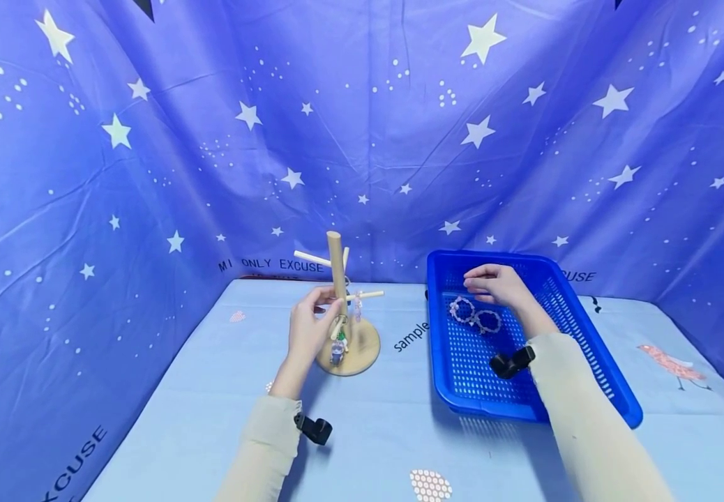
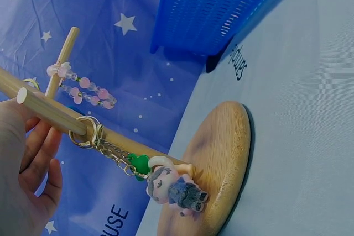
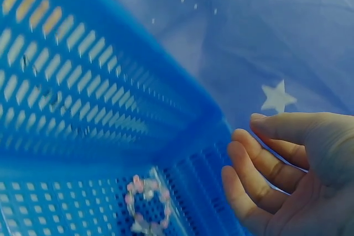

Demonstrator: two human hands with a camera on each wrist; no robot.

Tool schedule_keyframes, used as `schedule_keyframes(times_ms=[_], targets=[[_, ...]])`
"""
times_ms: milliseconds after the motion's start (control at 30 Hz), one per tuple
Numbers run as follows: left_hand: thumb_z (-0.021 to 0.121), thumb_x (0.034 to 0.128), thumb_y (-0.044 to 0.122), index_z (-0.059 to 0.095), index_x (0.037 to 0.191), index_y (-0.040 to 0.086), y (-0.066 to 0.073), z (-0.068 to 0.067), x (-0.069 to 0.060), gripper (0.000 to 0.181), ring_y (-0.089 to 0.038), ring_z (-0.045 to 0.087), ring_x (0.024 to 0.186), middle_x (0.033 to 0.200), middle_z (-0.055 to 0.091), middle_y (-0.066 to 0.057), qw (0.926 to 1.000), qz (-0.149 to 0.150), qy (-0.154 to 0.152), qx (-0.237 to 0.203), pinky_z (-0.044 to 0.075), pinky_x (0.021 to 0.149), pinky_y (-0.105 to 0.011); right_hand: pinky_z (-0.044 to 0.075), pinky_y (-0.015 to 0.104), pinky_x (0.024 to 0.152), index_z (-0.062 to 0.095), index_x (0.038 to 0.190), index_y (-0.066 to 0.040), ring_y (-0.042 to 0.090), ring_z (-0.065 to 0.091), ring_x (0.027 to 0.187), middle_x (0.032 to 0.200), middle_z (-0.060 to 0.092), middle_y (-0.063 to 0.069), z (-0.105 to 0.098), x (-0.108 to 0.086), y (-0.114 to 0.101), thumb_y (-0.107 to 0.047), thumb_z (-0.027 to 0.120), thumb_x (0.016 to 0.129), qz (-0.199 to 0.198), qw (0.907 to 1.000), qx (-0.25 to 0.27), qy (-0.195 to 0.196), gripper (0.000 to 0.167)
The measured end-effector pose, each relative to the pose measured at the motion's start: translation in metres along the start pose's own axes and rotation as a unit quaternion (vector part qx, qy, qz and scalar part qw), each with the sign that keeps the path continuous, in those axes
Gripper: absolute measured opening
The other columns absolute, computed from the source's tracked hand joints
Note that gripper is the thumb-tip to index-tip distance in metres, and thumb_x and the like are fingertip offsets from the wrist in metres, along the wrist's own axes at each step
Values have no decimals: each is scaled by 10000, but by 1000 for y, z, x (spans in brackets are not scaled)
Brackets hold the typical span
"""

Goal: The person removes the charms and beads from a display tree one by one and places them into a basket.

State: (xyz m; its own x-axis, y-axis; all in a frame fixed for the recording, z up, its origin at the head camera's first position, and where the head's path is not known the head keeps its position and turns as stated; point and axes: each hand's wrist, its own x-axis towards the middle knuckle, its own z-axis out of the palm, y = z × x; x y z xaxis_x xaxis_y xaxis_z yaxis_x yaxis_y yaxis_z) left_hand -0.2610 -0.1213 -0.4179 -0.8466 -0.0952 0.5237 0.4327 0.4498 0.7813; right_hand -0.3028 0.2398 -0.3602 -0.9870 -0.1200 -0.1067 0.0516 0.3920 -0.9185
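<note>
Basket (image 1: 475, 369) under the right hand (image 1: 503, 284), stand (image 1: 362, 345) in the left hand's (image 1: 312, 317) grip!

Star-printed cloth (image 1: 368, 139) rises behind the stand, and the pale blue table (image 1: 211, 390) spreads out beneath it. Off to the stand's right sits that basket, and the head view looks down onto its holed floor. The stand itself is upright, round base on the table, short pegs jutting from its post.

To the hands! The left has thumb and fingers around the stand's post, above the base; the left wrist view shows fingers curled in behind the wood. The right is well to the stand's right, over the basket, fingers relaxed and loosely bent, and the right wrist view shows them empty.

Down to the small stuff: what's a tiny clump in the head view becomes, in the left wrist view, a doll (image 2: 188, 194) on a chain by the stand's post, a green charm (image 2: 139, 164) beside it. That same view picks out pink beads (image 2: 105, 94) hanging from a stand peg. And right of the stand, two beaded loops (image 1: 473, 321) lie side by side in the basket; the right wrist view catches just one, pink beads and all.
</note>
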Motion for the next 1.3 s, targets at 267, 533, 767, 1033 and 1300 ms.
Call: schedule_keyframes(times_ms=[267,533,767,1033,1300], targets=[[726,907,165,714,1104,57,0,0,0,225,-275,729,916,1037,769,-117,10000,13,14,-30,594,807,-407,590,192,835,548,1283,71,-30,674,852,896,678,-158,22,-14,-16,-173,651,972,-296,9972,683,50,408],[730,903,161,714,1100,58,-1,0,-2,223,-271,727,904,1026,773,-111,10000,6,5,-21,595,803,-380,589,229,885,562,1265,68,60,703,947,966,699,-119,50,-40,-34,-200,654,972,-698,9907,1166,101,407],[723,910,164,710,1106,55,0,1,-1,225,-272,725,924,1034,772,-117,10000,24,1,10,596,792,-370,593,250,890,631,1162,26,95,699,969,988,700,-80,79,-58,-47,-188,682,953,-969,9847,1443,97,303],[720,913,166,710,1103,49,-2,0,0,224,-281,721,920,1032,771,-124,10000,-19,-6,-47,594,805,-422,600,231,846,627,1168,102,67,695,887,975,710,-11,117,-69,-56,-103,682,936,-1319,9810,1403,216,314],[721,912,169,709,1110,53,0,0,0,230,-278,720,924,1039,770,-120,10000,-25,-15,-70,591,809,-431,582,193,839,676,1110,57,23,682,865,1087,712,204,156,-71,-63,-63,712,902,-1614,9758,1355,589,242]])
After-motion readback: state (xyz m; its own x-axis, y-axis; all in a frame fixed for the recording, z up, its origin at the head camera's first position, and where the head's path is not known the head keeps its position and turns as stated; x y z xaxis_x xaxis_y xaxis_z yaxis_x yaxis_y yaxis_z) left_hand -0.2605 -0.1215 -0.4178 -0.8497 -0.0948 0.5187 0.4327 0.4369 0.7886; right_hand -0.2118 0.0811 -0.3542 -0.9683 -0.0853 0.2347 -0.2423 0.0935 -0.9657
